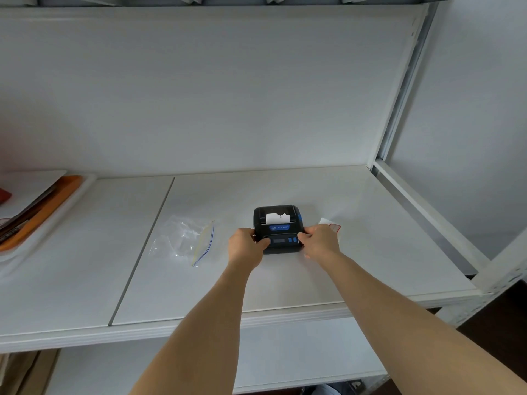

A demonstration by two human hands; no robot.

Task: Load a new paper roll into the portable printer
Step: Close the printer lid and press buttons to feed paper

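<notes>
We clasp the printer between left hand and right hand, fingers curled against its sides; paper shows beyond our fingertips, so closing seems done; next, probably a feed check.

I count one printer, one clear zip bag, one small card, one tray, and my two hands: left hand, right hand.

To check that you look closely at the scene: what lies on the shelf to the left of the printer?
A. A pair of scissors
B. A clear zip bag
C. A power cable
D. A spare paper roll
B: a clear zip bag lies flat on the shelf left of the printer, apart from the left hand.
</notes>
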